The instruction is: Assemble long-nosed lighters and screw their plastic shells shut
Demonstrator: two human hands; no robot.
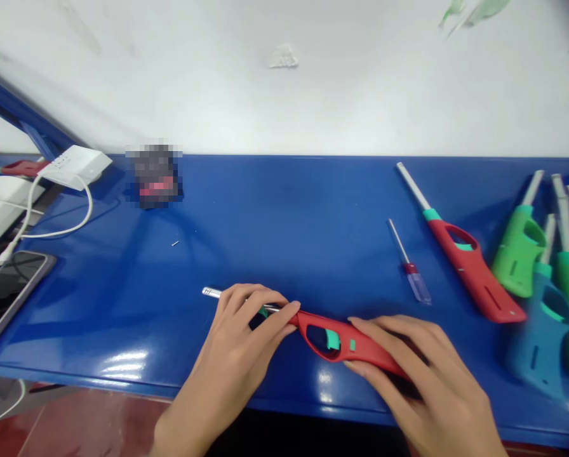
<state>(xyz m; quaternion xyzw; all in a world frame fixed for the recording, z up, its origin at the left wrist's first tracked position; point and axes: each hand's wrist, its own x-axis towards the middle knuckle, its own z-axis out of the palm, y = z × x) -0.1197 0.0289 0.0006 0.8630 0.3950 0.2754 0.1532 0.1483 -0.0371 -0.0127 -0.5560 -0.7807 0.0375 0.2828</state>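
Note:
A red gas lighter (329,336) with a green trigger lies across both hands near the table's front edge. My left hand (246,343) is closed round its front end, where a bit of green and a thin metal rod show between the fingers. The silvery barrel tip (211,292) sticks out to the left of that hand. My right hand (422,374) grips the red handle from both sides, thumb below and fingers above; the handle's far end is hidden under it. Right of the hands lie a small screwdriver (418,284) with a clear handle and another red lighter (475,273).
Green lighters (520,254) and a blue lighter (544,330) lie at the right. A blurred dark object (155,174) stands at the back left, near a tiny metal pin (175,244). A white adapter (75,165) with its cable and a phone (18,292) occupy the left end.

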